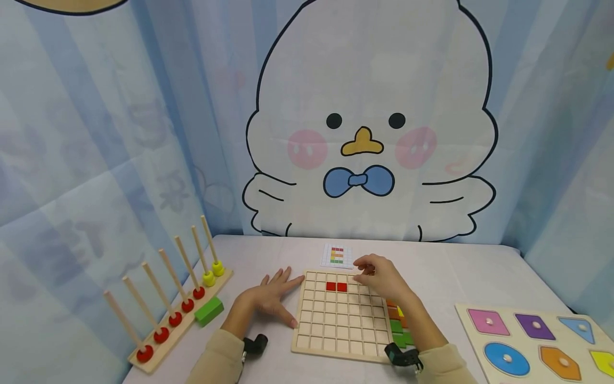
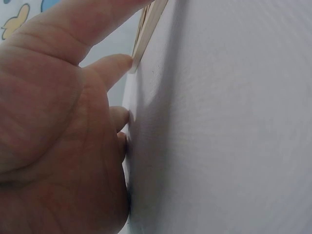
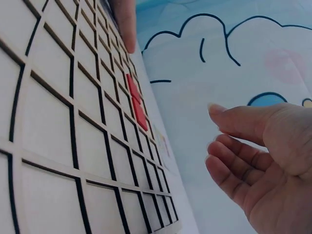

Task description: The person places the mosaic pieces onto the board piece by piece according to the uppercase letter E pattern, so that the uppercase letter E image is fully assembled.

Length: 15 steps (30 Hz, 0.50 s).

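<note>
A square wooden grid board [image 1: 342,318] lies flat on the table. Two red square tiles [image 1: 337,287] sit side by side in its second row from the far edge. My left hand [image 1: 271,295] is spread beside the board, its thumb and index fingertip touching the left edge. Over the board's far right corner hovers my right hand [image 1: 384,276]; in the right wrist view its loosely bent fingers [image 3: 233,168] and thumb are apart, with nothing between them. Just beyond the board lies a card [image 1: 337,256] printed with a coloured square pattern.
Green tiles [image 1: 397,326], orange tiles [image 1: 393,312] and some yellow lie right of the board, partly hidden by my right forearm. At left stand a pegged wooden base [image 1: 168,341] with red and yellow beads and a green block [image 1: 209,311]. A shape puzzle [image 1: 520,349] lies right.
</note>
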Available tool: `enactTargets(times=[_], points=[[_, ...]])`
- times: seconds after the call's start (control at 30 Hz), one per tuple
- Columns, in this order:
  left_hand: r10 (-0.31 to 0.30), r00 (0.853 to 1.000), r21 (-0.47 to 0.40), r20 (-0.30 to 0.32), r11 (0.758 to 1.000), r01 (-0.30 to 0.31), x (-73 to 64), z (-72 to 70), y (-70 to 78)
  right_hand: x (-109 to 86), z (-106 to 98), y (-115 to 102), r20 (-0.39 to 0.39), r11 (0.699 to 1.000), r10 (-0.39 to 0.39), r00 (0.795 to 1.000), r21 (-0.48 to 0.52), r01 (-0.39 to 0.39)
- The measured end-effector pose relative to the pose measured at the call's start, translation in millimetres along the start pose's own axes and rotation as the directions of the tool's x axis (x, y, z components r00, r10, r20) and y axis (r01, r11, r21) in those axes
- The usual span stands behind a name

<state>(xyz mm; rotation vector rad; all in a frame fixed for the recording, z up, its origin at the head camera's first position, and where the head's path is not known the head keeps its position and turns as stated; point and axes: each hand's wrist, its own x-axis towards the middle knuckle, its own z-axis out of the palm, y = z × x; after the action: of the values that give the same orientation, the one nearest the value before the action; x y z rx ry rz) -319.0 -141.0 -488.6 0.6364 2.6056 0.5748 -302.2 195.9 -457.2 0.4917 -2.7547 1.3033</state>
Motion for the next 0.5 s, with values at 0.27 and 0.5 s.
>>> enactTargets(times=[0.27, 0.5], points=[[0.008, 1.000, 0.001, 0.005, 1.000, -0.008, 1.9, 0.2, -2.2, -4.3, -18, 6, -0.063, 0.999, -0.037, 0.997, -0.003, 0.037], [0.020, 1.000, 0.001, 0.005, 1.000, -0.020, 0.7, -0.6, -2.3, -5.8, -30, 17, -0.085, 0.999, -0.011, 0.996, -0.039, 0.007]])
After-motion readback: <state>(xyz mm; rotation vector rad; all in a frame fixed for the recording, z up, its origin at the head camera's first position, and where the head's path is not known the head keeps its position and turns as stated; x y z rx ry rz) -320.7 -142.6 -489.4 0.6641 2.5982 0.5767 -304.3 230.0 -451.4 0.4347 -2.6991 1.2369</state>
